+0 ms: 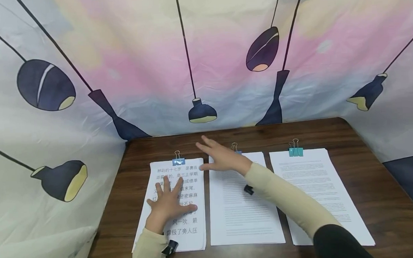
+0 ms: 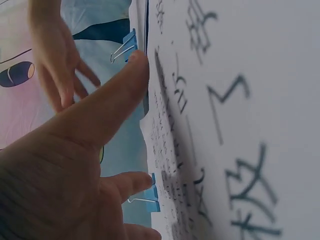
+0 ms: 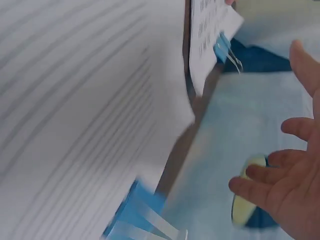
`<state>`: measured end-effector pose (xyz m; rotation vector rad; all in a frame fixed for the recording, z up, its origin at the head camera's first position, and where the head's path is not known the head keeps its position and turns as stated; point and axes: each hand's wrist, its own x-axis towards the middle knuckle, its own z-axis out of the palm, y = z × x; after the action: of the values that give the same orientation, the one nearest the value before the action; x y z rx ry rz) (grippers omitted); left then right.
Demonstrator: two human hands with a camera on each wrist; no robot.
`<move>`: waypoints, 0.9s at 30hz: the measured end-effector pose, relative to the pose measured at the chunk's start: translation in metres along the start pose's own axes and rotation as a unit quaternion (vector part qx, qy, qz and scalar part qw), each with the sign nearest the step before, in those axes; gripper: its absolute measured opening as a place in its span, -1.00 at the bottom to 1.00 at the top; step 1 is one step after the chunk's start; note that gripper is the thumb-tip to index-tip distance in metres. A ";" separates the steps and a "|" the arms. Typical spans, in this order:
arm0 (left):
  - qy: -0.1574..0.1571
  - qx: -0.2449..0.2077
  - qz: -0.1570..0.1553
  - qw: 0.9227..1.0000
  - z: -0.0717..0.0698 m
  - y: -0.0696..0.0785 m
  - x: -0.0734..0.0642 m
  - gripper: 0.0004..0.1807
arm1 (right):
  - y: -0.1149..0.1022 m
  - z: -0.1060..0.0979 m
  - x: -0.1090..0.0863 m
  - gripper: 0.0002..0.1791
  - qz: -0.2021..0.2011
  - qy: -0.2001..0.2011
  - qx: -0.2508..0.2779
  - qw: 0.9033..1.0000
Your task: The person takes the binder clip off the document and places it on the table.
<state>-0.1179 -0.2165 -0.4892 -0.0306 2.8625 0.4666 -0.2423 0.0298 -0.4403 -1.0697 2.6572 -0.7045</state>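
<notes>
My left hand (image 1: 166,206) lies with spread fingers over the left stack of paper (image 1: 193,239), which bears large printed characters. A blue binder clip (image 1: 178,161) grips that stack's top edge. My right hand (image 1: 224,157), fingers extended and holding nothing, is over the top of the middle stack (image 1: 244,226), its fingertips pointing toward the left stack. It partly hides the middle stack's blue binder clip (image 3: 137,210). In the left wrist view the thumb (image 2: 115,105) is stretched out close to the printed page.
To the right lies another stack of paper (image 1: 317,186) in small print, held by a teal binder clip (image 1: 296,151). All three stacks lie side by side on a dark wooden table (image 1: 351,154). Behind it hangs a cloth (image 1: 224,48) printed with lamps.
</notes>
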 end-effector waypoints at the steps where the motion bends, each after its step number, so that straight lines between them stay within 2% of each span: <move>1: -0.003 -0.003 -0.004 1.000 0.001 -0.001 -0.001 0.34 | -0.004 0.004 0.010 -0.01 -0.007 -0.009 0.003 1.000; 3: -0.009 -0.006 -0.011 1.000 0.003 -0.002 -0.002 0.34 | -0.014 0.013 0.031 -0.11 -0.012 -0.019 0.011 1.000; 5: -0.013 -0.004 -0.013 1.000 0.004 -0.004 -0.002 0.34 | -0.022 0.021 0.054 -0.21 -0.009 -0.010 0.025 1.000; 8: -0.015 -0.007 -0.014 1.000 0.005 -0.005 -0.001 0.33 | -0.030 0.032 0.086 -0.36 0.018 0.027 0.068 0.997; 11: -0.017 -0.013 -0.011 1.000 0.007 -0.004 0.001 0.33 | -0.031 0.040 0.108 -0.46 0.064 0.066 0.119 0.989; 13: -0.019 -0.015 -0.010 1.000 0.009 -0.003 0.003 0.34 | -0.029 0.044 0.116 -0.52 0.097 0.077 0.150 0.981; 16: -0.021 -0.015 -0.009 1.000 0.010 -0.002 0.005 0.35 | -0.027 0.048 0.122 -0.58 0.132 0.082 0.167 0.974; 27: -0.036 -0.018 -0.025 0.999 0.006 -0.001 0.001 0.34 | -0.033 0.059 0.130 -0.68 0.171 0.075 0.183 0.965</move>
<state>-0.1179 -0.2151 -0.4951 -0.0884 2.7758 0.4992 -0.2962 -0.1020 -0.4758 -0.4631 2.5850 -1.1736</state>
